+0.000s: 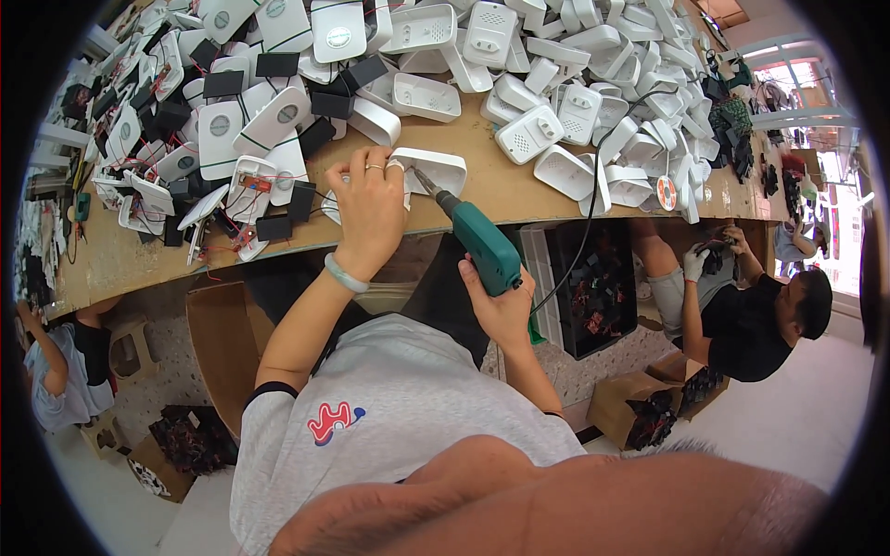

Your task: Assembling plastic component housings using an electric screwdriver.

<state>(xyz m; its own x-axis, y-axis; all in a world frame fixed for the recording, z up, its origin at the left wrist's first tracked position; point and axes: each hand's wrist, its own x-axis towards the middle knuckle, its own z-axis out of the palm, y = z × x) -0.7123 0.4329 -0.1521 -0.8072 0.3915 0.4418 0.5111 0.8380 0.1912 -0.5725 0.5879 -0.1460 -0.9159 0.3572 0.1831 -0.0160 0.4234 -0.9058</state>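
Note:
My right hand (508,306) grips the handle of a green electric screwdriver (487,246), with its nose angled up and to the left. Its bit enters a white plastic housing (443,169) at the near side of the table. The exact contact point of the tip is too small to make out. Curled fingers of my left hand (369,204) hold the left end of that housing against the tabletop and hide part of it. White flat covers with black blocks and thin wires (283,171) lie left of my left hand.
A heap of white housings (575,102) covers the table's far right. A black cable (593,185) hangs over the front edge (306,243). Below are a black crate (603,287) and a cardboard box (218,343). A co-worker (742,315) sits at right, another person (69,361) at left.

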